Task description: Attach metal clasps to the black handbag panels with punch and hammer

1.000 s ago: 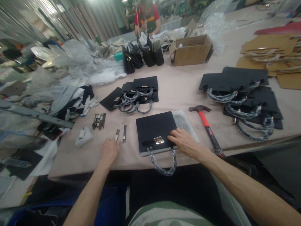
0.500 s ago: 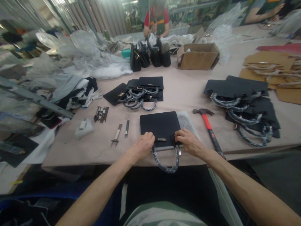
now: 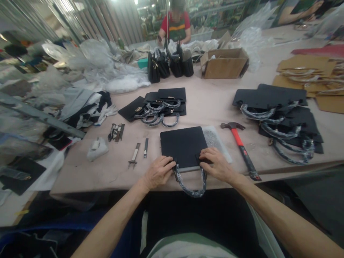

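A flat black bag panel (image 3: pixel 184 145) lies at the near table edge, its plastic-wrapped handle (image 3: pixel 191 184) hanging over the edge. My left hand (image 3: pixel 158 172) grips the panel's near left corner beside the handle's left end, fingers curled. My right hand (image 3: pixel 217 165) presses and pinches the near right corner by the handle's right end. A grey board shows under the panel's front edge. The metal clasp is not visible.
A red-handled hammer (image 3: pixel 241 147) lies right of the panel, a clear bag of small parts (image 3: pixel 215 140) between them. Small metal tools (image 3: pixel 134 155) lie to the left. Stacks of black panels (image 3: pixel 279 111) sit right and centre (image 3: pixel 161 105). A person (image 3: pixel 176 27) works at the far end.
My left hand came from the small tools on the left to the panel's near left corner. The gold clasp seen earlier is out of sight. My right hand stayed at the right corner.
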A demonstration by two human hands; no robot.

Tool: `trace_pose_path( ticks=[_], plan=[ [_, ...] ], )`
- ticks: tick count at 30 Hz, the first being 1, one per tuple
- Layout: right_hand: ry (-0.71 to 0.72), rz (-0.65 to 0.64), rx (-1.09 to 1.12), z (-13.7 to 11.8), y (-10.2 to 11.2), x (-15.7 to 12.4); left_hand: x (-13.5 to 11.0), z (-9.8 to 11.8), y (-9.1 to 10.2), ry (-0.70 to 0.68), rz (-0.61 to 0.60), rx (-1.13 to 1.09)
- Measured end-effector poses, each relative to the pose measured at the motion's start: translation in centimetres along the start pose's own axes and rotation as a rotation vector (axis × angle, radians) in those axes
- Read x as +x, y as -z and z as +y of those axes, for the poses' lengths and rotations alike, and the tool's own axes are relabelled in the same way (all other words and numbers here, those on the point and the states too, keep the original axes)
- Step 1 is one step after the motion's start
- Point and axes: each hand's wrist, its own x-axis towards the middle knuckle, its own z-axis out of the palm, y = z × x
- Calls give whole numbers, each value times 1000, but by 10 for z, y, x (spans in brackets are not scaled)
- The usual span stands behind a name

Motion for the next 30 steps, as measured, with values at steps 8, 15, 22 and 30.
trace_pose_path(
  ticks=[8, 15, 22, 30],
  plan=[
    [42, 188, -210, 21, -27, 1, 1, 20, -16, 171, 108, 66],
    [-2, 229, -315, 28, -34, 12, 0, 29, -26, 279, 201, 95],
    [-8, 198, -400, 30, -35, 14, 2, 26, -23, 326, 251, -29],
    [-14, 171, -381, 36, -33, 18, 8, 27, -14, 310, 257, -134]
  ],
)
